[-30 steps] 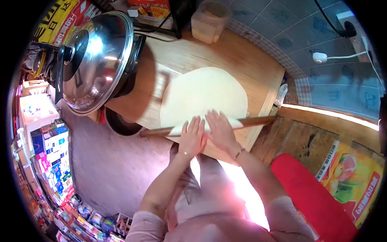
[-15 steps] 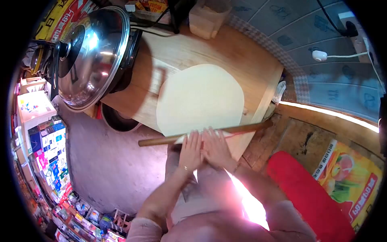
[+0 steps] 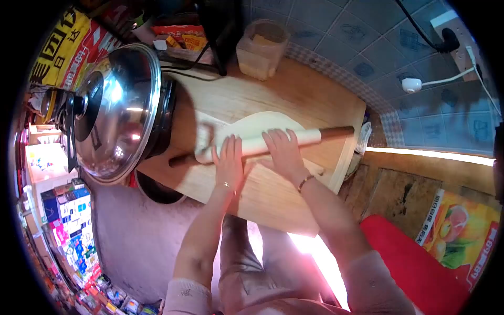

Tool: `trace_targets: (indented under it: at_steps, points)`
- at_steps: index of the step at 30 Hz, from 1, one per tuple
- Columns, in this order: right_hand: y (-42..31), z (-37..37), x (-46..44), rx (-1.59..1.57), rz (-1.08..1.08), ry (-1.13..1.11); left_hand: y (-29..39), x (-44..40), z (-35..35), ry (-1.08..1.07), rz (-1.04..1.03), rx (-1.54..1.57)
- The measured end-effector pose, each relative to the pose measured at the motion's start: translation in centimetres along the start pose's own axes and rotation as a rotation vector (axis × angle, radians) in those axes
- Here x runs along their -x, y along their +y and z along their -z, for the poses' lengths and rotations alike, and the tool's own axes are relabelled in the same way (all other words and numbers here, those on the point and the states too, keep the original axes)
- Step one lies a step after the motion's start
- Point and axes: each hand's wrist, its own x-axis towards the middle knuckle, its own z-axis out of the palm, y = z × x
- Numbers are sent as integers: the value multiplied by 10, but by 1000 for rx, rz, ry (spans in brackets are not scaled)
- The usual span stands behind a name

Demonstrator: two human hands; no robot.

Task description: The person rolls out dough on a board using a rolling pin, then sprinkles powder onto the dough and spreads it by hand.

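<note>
A sheet of dough point(image 3: 262, 122) is partly wound around a long wooden rolling pin point(image 3: 336, 133) on the wooden board point(image 3: 252, 189). The rest of the sheet lies flat behind the roll. My left hand point(image 3: 229, 160) rests on the left part of the wrapped dough, fingers stretched forward over it. On the right part lies my right hand point(image 3: 284, 152), its fingers also extended and slightly apart. Both palms press from the near side. Bare ends of the pin stick out at left and right.
A large pan with a domed lid point(image 3: 118, 110) stands at the left. Behind are a plastic tub point(image 3: 262, 50) and a cable. A power strip point(image 3: 459, 44) hangs on the tiled wall. A dark round pot point(image 3: 157, 184) sits below the board; a red roll point(image 3: 409, 257) lies right.
Both hands and the pin have moved forward from the board's near edge. The dough now wraps around the pin, and less of the sheet lies flat. The view has tilted somewhat.
</note>
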Motion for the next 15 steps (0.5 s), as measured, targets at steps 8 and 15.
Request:
trace_targets:
  at_steps: [8,15]
  points:
    - [-44,-14,118,181,-125,35,25,70,8,-348,-118,-14]
    - [11,23,33,74,-356,-236,43,-54,-1,-283,-171,-28]
